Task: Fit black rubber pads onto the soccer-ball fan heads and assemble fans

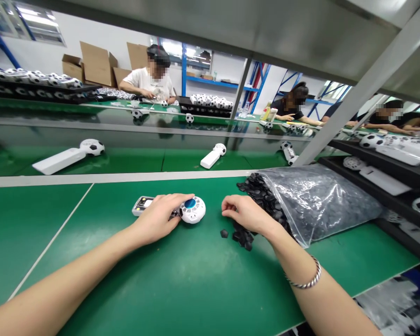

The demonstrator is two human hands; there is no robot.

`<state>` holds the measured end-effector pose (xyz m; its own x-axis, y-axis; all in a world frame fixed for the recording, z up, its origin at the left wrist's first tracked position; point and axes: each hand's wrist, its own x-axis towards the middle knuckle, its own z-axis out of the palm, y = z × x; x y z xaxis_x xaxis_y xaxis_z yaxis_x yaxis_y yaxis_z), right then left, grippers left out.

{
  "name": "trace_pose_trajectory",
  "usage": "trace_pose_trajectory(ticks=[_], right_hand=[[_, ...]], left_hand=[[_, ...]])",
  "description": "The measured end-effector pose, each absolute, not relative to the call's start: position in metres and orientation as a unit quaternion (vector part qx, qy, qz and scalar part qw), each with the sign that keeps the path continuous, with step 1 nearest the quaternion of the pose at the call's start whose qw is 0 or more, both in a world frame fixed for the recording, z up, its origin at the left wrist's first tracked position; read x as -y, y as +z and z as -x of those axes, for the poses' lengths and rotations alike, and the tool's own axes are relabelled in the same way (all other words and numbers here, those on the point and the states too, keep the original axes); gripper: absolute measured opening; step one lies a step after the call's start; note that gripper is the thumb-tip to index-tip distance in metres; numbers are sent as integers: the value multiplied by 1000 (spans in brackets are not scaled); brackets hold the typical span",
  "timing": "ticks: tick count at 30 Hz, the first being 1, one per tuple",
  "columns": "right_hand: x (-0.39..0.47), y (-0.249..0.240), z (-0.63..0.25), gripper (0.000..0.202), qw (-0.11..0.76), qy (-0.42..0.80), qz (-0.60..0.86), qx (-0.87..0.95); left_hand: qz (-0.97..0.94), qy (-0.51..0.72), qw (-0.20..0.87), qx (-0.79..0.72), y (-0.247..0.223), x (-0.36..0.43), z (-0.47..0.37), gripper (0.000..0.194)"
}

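Observation:
On the green bench, my left hand (pixel 159 217) is wrapped over a white handheld fan (pixel 195 213) with a round football-style head. A blue disc shows in the middle of the fan's head, and its handle sticks out to the left with the inside exposed. My right hand (pixel 243 212) hovers just right of the fan, its fingers curled together in a pinch; anything between them is too small or hidden. Beneath and beside it lie small black pentagon pieces (pixel 245 238), with one loose piece (pixel 224 233) apart. More spill from a clear plastic bag (pixel 322 200).
Behind a pale ledge (pixel 126 178), a lower green belt carries football fans (pixel 213 155). Black trays (pixel 371 186) of fans stand at the right, beside a slanting metal post (pixel 357 88). An overhead shelf crosses above. Several people work opposite, one in a white shirt (pixel 154 86).

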<state>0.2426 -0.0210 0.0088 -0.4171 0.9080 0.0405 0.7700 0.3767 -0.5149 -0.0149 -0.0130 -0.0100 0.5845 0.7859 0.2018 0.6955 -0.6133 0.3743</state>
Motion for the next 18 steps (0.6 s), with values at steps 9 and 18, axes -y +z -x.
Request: trace_pose_trajectory(ticks=[9, 18], right_hand=[[38, 1, -209, 14, 349, 184, 346, 851], [46, -5, -194, 20, 298, -11, 306, 904]], left_hand=[[-866, 202, 132, -438, -11, 21, 9, 56], [-867, 202, 123, -438, -9, 29, 4, 56]])
